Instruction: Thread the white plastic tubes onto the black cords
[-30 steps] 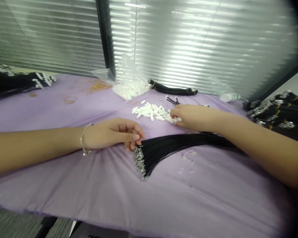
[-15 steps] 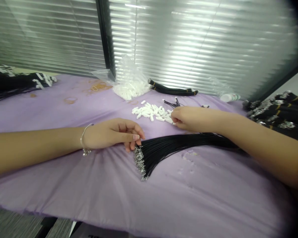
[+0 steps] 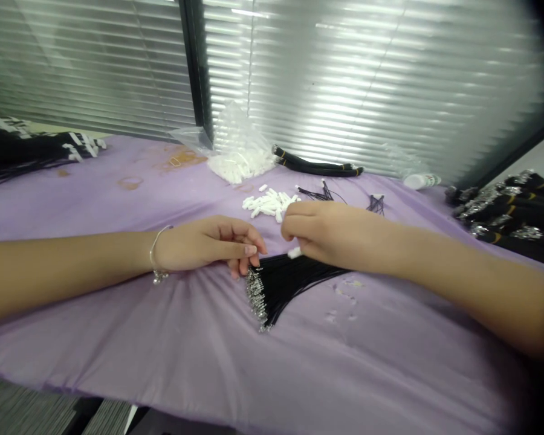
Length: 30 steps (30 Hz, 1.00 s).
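My right hand (image 3: 330, 234) pinches a small white plastic piece (image 3: 294, 252) between its fingers, just above a bundle of black wires (image 3: 290, 287) with crimped metal ends. My left hand (image 3: 204, 244), wearing a thin silver bracelet (image 3: 156, 266), lies curled at the bundle's metal-tipped end, its fingers pressed against the top wires. A loose pile of white plastic pieces (image 3: 268, 204) lies just beyond both hands. My right hand and forearm hide the bundle's far length.
Everything lies on a purple table cover (image 3: 118, 199). Along the back stand a clear bag of white pieces (image 3: 238, 158), coiled black cables (image 3: 317, 169), small wire tufts (image 3: 320, 193) and a white bottle (image 3: 421, 181). Black wire bundles lie at both far corners, before window blinds.
My right hand has moved left and nearer to me from the pile, with a white piece pinched in it. It now covers the wire bundle. My left hand has stayed put.
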Each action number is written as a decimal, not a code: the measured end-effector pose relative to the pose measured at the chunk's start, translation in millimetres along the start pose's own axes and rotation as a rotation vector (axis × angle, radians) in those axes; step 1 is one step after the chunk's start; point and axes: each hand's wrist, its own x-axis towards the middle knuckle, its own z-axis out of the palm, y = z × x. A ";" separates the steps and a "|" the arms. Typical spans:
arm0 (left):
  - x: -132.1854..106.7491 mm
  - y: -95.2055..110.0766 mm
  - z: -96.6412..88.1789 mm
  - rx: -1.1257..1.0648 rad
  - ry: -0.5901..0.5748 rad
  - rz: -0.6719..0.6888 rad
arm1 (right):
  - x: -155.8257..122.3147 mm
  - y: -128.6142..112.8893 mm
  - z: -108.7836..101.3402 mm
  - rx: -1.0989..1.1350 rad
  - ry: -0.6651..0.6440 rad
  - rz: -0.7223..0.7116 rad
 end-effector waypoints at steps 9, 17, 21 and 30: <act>-0.6 0.5 0.6 0.006 0.005 -0.002 | 3.6 2.7 7.5 0.148 -0.101 0.084; -1.1 -0.2 1.8 0.037 0.055 -0.013 | 8.3 5.4 27.4 0.190 0.098 0.024; -0.8 -2.2 4.1 0.068 0.130 0.007 | 8.8 -2.5 35.3 -0.065 0.262 -0.058; 1.4 -3.6 -0.2 0.005 0.088 0.029 | 11.1 -18.5 34.2 -0.247 0.449 -0.231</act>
